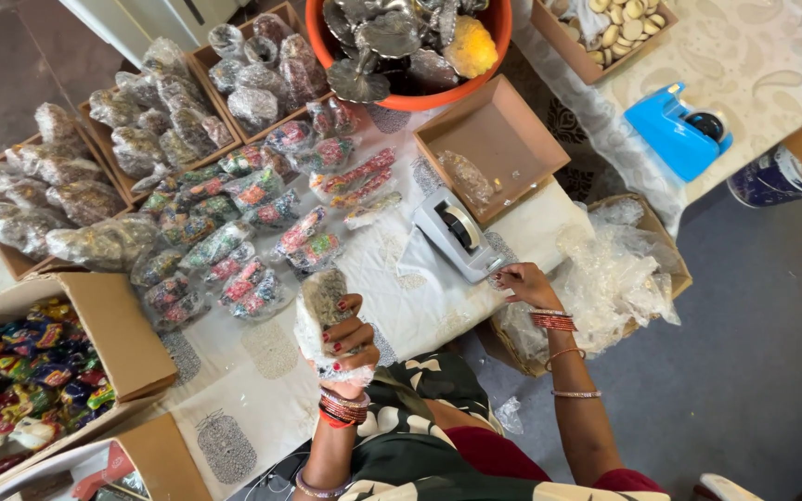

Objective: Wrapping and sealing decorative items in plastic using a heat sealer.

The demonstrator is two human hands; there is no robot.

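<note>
A low table under a pale patterned cloth (420, 306) is crowded with boxes of packets. At its near edge the left hand (345, 348) grips a filled clear packet (320, 311). Right of the packet, the right hand (523, 283) pinches at the white tape dispenser (457, 234); sealing seems underway, so a strip must be torn off next.

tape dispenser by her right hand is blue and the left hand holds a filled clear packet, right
Not quite. In the head view the tape dispenser at the right hand is white; the blue dispenser sits farther off. The left hand does hold a filled clear packet.
</note>
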